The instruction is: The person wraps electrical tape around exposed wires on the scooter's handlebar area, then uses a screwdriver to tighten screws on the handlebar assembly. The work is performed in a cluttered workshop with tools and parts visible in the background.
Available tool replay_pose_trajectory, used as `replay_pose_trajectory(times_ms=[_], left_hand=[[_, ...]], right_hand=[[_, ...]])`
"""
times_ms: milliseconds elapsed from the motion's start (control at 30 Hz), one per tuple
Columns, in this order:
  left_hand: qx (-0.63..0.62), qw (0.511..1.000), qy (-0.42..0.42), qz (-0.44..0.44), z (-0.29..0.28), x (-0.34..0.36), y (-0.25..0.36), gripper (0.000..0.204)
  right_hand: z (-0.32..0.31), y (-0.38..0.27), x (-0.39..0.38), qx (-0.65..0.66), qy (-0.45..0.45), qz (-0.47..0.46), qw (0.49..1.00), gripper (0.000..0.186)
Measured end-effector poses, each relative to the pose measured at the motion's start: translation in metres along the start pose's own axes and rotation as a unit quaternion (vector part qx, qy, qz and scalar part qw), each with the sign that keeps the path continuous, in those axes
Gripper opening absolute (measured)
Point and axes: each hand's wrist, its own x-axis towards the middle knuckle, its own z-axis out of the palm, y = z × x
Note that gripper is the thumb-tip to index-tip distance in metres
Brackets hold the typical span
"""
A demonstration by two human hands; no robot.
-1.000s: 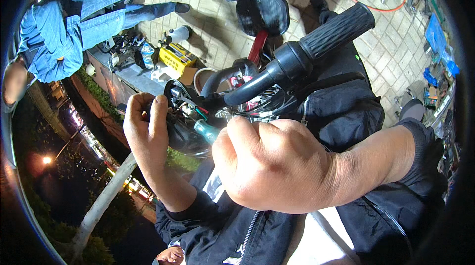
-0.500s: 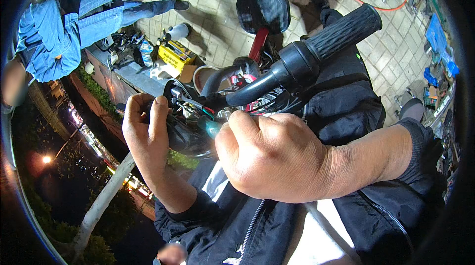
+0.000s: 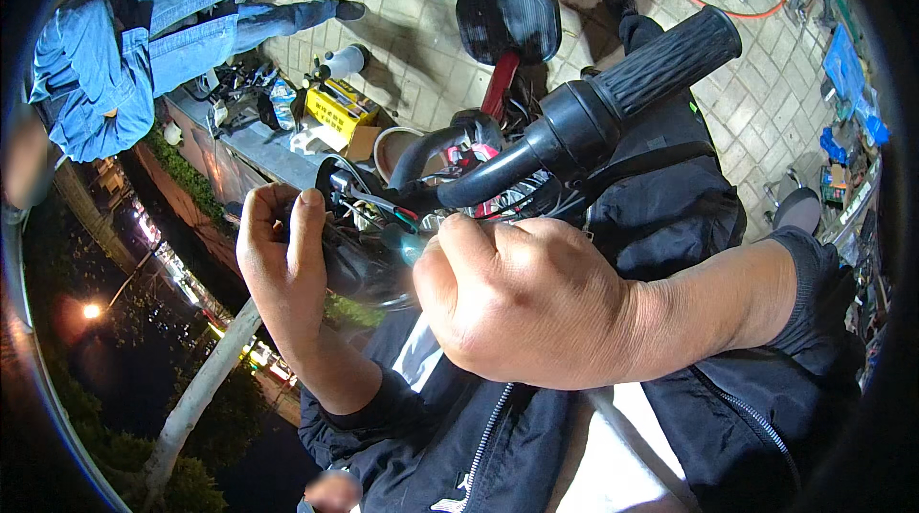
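Wires (image 3: pixel 392 210) in several colours come out of a dark round housing (image 3: pixel 359 269) below the black handlebar (image 3: pixel 488 176) of a scooter. My left hand (image 3: pixel 287 259) is at the housing's left side, thumb and fingers curled together; what they pinch is hidden. From the right, my right hand (image 3: pixel 522 298) reaches across as a closed fist next to the wires. A blurred teal, see-through thing (image 3: pixel 410 245) shows beside its fingers, and whatever lies inside the fist is covered. The ribbed black handgrip (image 3: pixel 670 58) sticks out above my right hand.
The scooter's black footboard (image 3: pixel 503 1) lies beyond the handlebar. A yellow box (image 3: pixel 340 116) and loose parts sit on a low ledge (image 3: pixel 278 144) at left, near a person in blue denim (image 3: pixel 105 73). An orange cable (image 3: pixel 704 8) and blue plastic bags (image 3: pixel 847 78) lie at right.
My right fist has turned or shifted very slightly by the wires. My left hand and the handlebar keep nearly the same place.
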Motion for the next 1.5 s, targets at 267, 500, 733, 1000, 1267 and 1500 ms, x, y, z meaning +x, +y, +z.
replay_pose_trajectory(times_ms=[267,500,733,1000,1267,1500], left_hand=[[-0.020,1.000,0.005,-0.013,0.002,0.002,0.000,0.017],[-0.083,0.996,0.023,-0.022,0.008,0.004,-0.008,0.016],[-0.081,0.996,0.019,-0.018,0.006,0.005,-0.013,0.017],[-0.082,0.997,-0.012,0.004,0.005,0.008,-0.012,0.015],[-0.042,0.999,-0.020,0.009,0.003,0.009,-0.011,0.015],[-0.077,0.997,0.014,-0.003,0.008,0.003,-0.014,0.014]], right_hand=[[0.015,-0.001,-0.005,0.057,0.092,0.005,0.994,0.021],[0.042,0.000,-0.008,0.001,0.107,0.010,0.994,0.035],[0.045,-0.002,-0.011,0.023,0.095,0.044,0.994,0.024],[0.047,0.004,-0.012,0.021,0.105,0.007,0.994,0.022],[0.050,0.002,-0.009,-0.004,0.152,-0.014,0.988,0.019],[0.047,0.006,-0.012,0.004,0.113,-0.020,0.993,0.021]])
